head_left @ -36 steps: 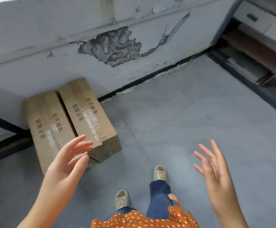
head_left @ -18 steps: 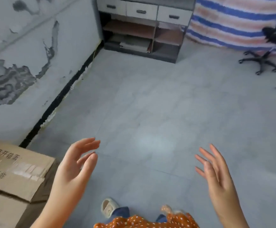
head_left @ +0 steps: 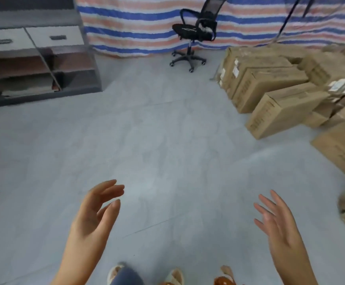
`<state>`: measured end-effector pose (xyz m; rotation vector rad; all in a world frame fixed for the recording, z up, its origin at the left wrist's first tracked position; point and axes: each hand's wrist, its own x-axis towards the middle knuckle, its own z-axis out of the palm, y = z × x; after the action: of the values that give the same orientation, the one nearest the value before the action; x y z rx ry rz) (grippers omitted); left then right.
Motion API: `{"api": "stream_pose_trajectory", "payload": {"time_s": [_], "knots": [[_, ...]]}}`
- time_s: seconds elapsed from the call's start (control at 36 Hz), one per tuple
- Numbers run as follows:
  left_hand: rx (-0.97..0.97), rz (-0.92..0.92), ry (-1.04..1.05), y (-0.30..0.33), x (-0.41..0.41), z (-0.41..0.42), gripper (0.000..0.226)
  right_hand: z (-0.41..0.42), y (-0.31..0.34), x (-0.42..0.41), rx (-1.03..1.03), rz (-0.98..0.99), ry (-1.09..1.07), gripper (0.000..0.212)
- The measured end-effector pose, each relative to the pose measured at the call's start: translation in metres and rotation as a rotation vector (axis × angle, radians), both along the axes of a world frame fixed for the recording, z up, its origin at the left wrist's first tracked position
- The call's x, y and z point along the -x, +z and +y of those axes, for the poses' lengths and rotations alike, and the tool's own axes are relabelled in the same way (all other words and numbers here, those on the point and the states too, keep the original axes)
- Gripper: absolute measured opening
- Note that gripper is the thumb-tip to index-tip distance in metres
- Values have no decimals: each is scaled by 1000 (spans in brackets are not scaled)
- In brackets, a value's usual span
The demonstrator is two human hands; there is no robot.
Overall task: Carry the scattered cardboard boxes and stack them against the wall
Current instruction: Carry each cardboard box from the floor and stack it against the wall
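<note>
Brown cardboard boxes (head_left: 287, 109) lie jumbled on the pale grey tiled floor (head_left: 157, 140) at the right side of the room, some leaning on one another, one long box tipped at an angle nearest the open floor, another box blurred at the right edge; none is against a wall in this view, so they look like the pile waiting to be carried. Both hands are raised in front of the body, well apart and holding nothing: the left hand (head_left: 93, 214) has fingers loosely spread with palm turned inward, the right hand (head_left: 278, 227) likewise, likely readied for a two-sided grip. Beyond stand a black wheeled office chair (head_left: 194, 33), a striped blue, red and white tarpaulin (head_left: 136, 27), and a grey shelf unit with drawers (head_left: 33, 58) at left
</note>
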<state>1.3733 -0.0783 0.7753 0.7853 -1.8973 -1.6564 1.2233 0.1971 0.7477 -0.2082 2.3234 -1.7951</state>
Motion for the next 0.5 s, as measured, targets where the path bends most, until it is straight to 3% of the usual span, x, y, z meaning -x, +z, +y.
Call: {"api": "stream_pose_trajectory", "payload": {"time_s": [0.19, 0.5], "knots": [[29, -57, -167, -14, 91, 4, 31, 28, -11, 48, 62, -105, -224, 40], [73, -71, -366, -27, 273, -37, 31, -17, -28, 165, 36, -83, -330, 52]]}}
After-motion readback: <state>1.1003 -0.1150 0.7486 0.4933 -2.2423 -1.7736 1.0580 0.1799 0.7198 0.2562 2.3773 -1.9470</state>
